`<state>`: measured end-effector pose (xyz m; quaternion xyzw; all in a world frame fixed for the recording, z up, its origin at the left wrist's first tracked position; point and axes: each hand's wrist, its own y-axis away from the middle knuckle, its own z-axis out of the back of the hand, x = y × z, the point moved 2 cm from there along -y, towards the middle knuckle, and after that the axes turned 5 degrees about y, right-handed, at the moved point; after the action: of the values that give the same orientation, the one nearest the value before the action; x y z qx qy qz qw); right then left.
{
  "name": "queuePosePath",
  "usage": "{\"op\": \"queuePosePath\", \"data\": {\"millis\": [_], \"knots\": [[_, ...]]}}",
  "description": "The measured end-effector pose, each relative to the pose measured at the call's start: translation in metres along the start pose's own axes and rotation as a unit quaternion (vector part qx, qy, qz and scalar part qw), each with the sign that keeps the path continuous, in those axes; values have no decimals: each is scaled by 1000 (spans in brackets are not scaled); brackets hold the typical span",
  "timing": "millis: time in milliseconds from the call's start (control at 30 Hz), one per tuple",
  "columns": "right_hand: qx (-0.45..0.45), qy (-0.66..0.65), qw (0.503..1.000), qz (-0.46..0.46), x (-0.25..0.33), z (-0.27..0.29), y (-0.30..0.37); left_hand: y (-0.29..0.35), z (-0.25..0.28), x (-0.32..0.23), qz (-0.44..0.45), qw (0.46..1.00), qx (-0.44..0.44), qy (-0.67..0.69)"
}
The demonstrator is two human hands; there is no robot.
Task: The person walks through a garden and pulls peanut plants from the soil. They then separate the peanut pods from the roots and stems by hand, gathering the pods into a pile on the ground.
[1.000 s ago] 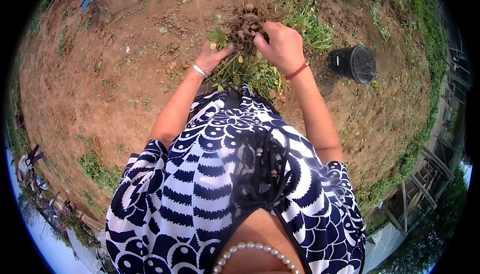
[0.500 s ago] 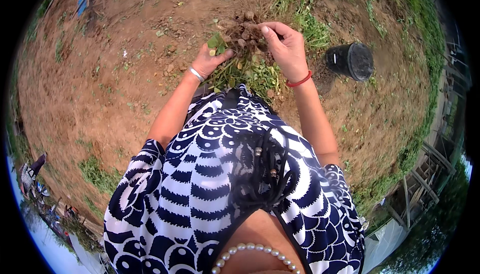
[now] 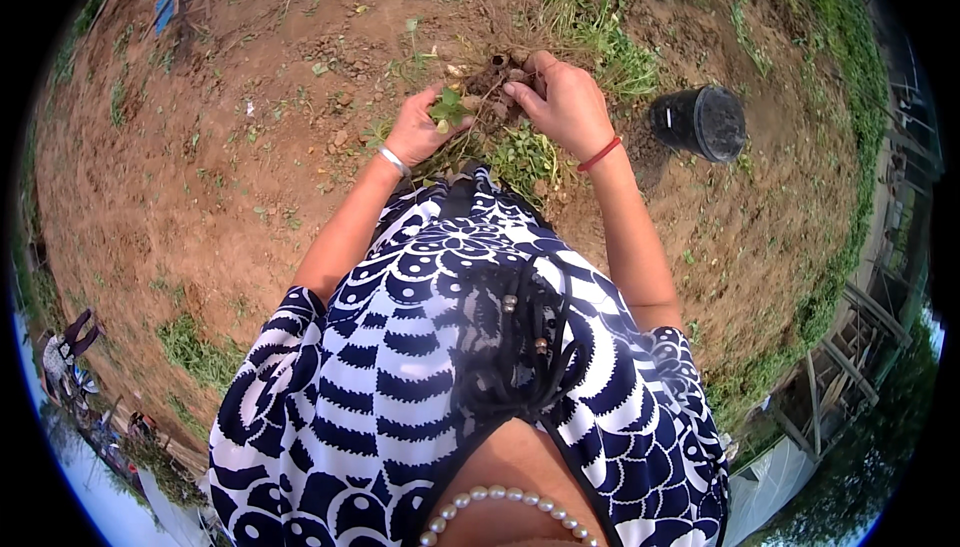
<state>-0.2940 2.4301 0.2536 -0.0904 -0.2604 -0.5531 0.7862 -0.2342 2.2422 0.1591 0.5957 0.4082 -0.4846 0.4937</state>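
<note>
An uprooted peanut plant (image 3: 505,82) is held up before me, its soil-covered pods and thin roots facing upward between my hands. My left hand (image 3: 424,129), with a silver bangle at the wrist, is closed round its leafy stem part; some green leaves stick up beside the thumb. On the other side my right hand (image 3: 566,107), with a red band at the wrist, is closed with thumb and fingers on the pods at the root clump. The fingertips are partly hidden by the roots. Below the hands lies a heap of green leaves and stems (image 3: 525,162).
A black bucket (image 3: 700,123) lies tilted on the brown soil to the right of my right hand. More pulled green plants (image 3: 605,42) lie beyond it. A blue object (image 3: 170,9) is at the far left. Planks and a grassy edge border the right side.
My right hand has moved slightly down and from a fingertip pinch to a fuller grip on the clump. The plant has turned a little, and its leaves shifted by my left thumb.
</note>
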Motion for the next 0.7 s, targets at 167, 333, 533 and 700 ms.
{"op": "queuePosePath", "data": {"millis": [167, 333, 533, 700], "knots": [[-52, -93, 994, 23, -5, -12, 2, 0, 6, 5, -12, 1000, -15, -3], [-81, -334, 939, 16, -5, -16, 12, 4, 12, -12, -4, 988, -35, -152], [-28, -603, 797, 17, -6, -2, 12, 6, 12, 2, 4, 995, -73, 71], [48, -689, 722, -27, 6, 9, 16, 3, 12, -6, -10, 997, -64, 43]]}}
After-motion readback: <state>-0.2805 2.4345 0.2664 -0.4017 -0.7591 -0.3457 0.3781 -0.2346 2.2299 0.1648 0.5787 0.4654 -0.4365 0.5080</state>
